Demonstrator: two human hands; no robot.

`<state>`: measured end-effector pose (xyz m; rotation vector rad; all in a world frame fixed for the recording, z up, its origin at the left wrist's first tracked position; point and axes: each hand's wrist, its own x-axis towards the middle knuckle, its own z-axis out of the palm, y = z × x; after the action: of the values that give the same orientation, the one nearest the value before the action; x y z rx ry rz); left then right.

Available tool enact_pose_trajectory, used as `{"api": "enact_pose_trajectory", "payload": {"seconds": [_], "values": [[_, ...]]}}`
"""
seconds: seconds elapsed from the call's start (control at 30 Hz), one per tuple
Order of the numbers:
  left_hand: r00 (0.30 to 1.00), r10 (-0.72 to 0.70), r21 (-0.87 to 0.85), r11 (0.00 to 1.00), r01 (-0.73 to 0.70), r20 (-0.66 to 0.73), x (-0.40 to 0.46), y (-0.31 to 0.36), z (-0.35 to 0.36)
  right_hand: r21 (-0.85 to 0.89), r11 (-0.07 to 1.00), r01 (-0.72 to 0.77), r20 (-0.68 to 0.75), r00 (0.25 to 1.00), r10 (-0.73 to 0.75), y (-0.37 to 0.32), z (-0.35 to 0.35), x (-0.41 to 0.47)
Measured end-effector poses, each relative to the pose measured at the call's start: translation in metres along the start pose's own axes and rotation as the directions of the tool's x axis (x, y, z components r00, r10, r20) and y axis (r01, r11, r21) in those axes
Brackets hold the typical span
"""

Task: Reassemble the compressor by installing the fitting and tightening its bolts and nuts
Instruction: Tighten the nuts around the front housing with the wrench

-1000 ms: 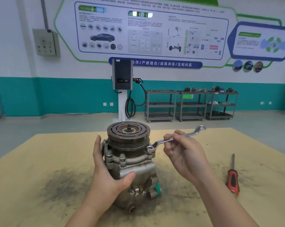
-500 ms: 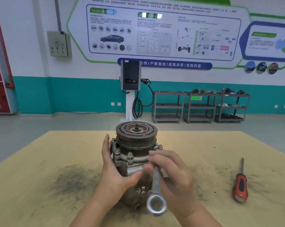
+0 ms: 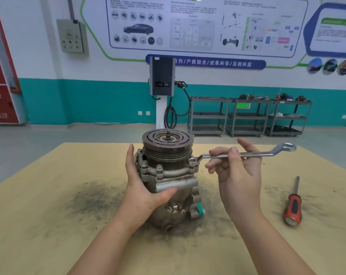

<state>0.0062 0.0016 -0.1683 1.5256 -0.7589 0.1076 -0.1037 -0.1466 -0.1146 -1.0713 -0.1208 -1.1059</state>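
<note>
A grey metal compressor (image 3: pixel 169 181) stands upright on the tan tabletop (image 3: pixel 49 225), its dark grooved pulley (image 3: pixel 167 142) on top. My left hand (image 3: pixel 142 187) holds its left side, fingers behind the body and thumb across the front tube. My right hand (image 3: pixel 237 171) pinches the shank of a silver ring wrench (image 3: pixel 245 154) between thumb and fingers. The wrench lies nearly level, its near ring seated on a bolt (image 3: pixel 193 161) at the flange's right corner, its far ring pointing right. Several other bolts sit along the flange.
A red-and-black screwdriver (image 3: pixel 293 205) lies on the tabletop to the right. Dark grime smears the surface left of the compressor. Beyond the table's far edge are open floor, a charging post (image 3: pixel 162 92) and grey shelf carts (image 3: pixel 247 116) by the wall.
Half a second ago the wrench pointed toward me in front of the compressor. It has since swung back out to the right, its ring on the right flange bolt. The left hand stayed put.
</note>
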Motion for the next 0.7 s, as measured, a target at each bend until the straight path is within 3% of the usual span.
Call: {"api": "enact_pose_trajectory", "payload": {"seconds": [0.23,0.27,0.33,0.37,0.43,0.5,0.6,0.7], "values": [[1.0,0.013,0.007,1.0,-0.013,0.002,0.0,-0.002,0.0,0.182,0.928,-0.325,0.053,0.946,0.321,-0.001,-0.011,0.023],[1.0,0.012,0.003,1.0,-0.012,0.008,0.0,-0.002,-0.001,0.156,0.947,-0.282,0.052,0.959,0.277,0.001,-0.01,0.02],[1.0,0.015,-0.001,1.0,-0.015,0.024,0.0,-0.001,-0.003,0.007,1.0,-0.013,0.051,0.999,0.013,0.008,-0.008,0.008],[1.0,0.012,0.003,1.0,-0.012,0.029,0.001,-0.002,-0.004,-0.085,0.981,0.176,0.099,0.981,-0.167,0.012,-0.008,0.001],[0.999,0.012,0.032,0.999,-0.014,0.035,0.001,-0.003,-0.005,-0.218,0.841,0.495,0.29,0.856,-0.429,0.018,-0.007,-0.009],[0.999,0.015,0.044,0.999,-0.017,0.038,0.001,-0.006,-0.005,-0.309,0.698,0.645,0.435,0.749,-0.5,0.021,-0.004,-0.015],[0.998,0.033,-0.015,0.999,-0.033,0.044,0.006,-0.008,-0.002,-0.39,0.513,0.765,0.541,0.641,-0.544,0.022,0.007,-0.017],[0.998,0.018,-0.084,0.996,-0.013,0.058,0.006,-0.013,-0.002,-0.462,0.436,0.773,0.598,0.634,-0.491,0.026,0.027,-0.019]]}}
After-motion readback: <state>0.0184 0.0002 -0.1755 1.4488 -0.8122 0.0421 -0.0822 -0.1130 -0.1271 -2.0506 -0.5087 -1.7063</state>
